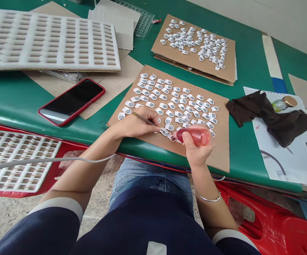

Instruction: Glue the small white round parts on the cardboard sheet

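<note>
Closed round a pair of thin metal tweezers (143,118), my left hand (139,122) rests low on a brown cardboard sheet (217,156). The tweezer tips meet a small round part on a white tab (164,131). My right hand (199,150) grips a squeeze bottle (200,136) of pinkish-red see-through plastic, laid nearly flat. Its nozzle points left at a neighbouring round part (172,138), close to the tweezer tips; whether it touches I cannot tell. Rows of similar white-tabbed parts (163,105) cover the sheet. My left fingers hide some of them.
Behind lies a second cardboard stack (166,56) bearing more such parts. A red-cased phone (72,101) and a white slotted tray (49,40) are at left. To the right, dark cloth (281,124) and a small capped jar (285,102) lie on white paper. A cable (49,160) crosses my left forearm.
</note>
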A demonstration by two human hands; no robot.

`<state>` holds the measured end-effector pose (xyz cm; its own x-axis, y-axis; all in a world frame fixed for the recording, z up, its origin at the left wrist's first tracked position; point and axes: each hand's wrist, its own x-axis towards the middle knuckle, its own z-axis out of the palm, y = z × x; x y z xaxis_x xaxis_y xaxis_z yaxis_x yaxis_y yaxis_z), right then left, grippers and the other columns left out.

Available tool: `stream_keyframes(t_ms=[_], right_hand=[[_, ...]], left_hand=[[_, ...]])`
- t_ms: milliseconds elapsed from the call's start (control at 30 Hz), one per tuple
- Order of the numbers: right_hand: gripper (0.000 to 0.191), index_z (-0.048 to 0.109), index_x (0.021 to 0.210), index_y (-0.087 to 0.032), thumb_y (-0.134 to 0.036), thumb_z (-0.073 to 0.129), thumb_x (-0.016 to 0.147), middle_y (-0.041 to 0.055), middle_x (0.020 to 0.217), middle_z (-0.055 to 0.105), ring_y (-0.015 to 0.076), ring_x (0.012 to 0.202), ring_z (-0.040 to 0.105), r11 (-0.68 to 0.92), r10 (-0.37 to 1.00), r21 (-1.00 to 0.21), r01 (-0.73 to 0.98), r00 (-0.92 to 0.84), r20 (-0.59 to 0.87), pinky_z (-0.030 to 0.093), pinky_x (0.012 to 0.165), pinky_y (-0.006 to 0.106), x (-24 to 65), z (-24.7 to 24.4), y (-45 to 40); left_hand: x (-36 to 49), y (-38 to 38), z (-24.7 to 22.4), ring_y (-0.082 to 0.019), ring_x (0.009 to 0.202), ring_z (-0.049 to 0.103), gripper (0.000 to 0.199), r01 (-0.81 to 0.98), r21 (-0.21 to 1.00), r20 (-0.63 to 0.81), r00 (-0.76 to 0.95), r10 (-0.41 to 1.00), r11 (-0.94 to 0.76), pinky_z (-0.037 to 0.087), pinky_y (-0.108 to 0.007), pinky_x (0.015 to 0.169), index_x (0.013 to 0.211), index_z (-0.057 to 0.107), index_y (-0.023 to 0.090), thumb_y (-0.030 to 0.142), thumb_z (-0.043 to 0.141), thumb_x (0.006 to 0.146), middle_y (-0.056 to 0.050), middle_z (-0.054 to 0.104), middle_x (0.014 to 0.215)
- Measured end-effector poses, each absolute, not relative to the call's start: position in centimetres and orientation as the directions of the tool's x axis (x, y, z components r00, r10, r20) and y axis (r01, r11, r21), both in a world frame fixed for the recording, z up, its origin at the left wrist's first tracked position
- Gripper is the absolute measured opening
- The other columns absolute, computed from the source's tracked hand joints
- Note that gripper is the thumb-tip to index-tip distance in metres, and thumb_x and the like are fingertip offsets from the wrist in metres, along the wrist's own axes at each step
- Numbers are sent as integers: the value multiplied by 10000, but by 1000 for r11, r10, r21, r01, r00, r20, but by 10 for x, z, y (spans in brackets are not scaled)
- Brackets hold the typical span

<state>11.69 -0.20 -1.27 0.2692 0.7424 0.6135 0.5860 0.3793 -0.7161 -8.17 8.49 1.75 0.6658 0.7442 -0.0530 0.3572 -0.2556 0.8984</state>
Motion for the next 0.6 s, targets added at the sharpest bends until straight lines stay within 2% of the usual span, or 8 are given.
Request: stream_keyframes(t_ms=[600], right_hand=[[153,594,790,-173,-241,686,689,21,761,616,157,721,593,404,750,-711,576,236,618,506,670,339,118,-13,-2]], left_hand=[[-82,85,18,-108,629,570,89,386,887,-73,656,751,-252,431,-189,547,728,680,124,202,662,690,-21,650,688]])
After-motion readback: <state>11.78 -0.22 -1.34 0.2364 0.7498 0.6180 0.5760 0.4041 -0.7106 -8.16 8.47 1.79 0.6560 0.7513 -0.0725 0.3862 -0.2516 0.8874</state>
